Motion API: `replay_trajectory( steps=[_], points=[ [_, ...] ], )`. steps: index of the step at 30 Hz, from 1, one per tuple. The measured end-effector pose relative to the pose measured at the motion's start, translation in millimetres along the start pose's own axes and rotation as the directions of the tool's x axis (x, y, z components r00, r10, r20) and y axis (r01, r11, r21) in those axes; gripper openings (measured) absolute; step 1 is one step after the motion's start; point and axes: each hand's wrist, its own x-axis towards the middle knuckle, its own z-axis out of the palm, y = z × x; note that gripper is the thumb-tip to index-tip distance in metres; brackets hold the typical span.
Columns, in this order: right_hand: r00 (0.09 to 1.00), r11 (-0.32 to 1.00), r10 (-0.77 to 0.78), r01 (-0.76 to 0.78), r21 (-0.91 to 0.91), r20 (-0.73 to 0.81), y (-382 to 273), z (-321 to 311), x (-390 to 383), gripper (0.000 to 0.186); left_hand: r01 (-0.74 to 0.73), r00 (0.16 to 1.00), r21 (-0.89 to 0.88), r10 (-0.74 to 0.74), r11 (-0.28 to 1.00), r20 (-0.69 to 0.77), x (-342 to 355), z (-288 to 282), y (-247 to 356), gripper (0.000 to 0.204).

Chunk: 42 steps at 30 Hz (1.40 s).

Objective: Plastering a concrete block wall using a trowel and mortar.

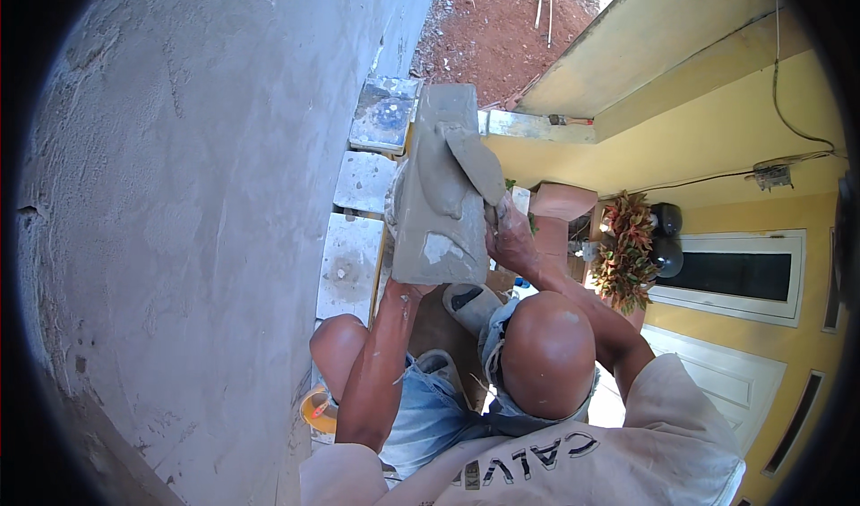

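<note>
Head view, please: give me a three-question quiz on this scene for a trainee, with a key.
1. Which of the person's hands is at the trowel?
2. True or false: a brush lies on the pale ledge beyond the hands.
3. What fills the picture's left side? A) a hedge; B) a grey wall; C) a wooden fence.

Key: 1. The right hand. 2. True. 3. B.

A brush (571, 121) lies on a ledge (528, 126), near red soil (497, 22). A cable (699, 182) meets a box (772, 176) by the yellow wall (645, 161). A reddish plant (624, 251) is beside the window (730, 278).
</note>
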Motion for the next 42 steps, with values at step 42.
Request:
replay_trajectory(
  steps=[42],
  points=[
    [0.523, 0.898, 0.398, -0.054, -0.437, 0.753, 14, -18, 46, 0.046, -0.083, 0.966, 0.24, 0.138, 0.967, -0.22, -29, 30, 63, 0.05]
  ],
)
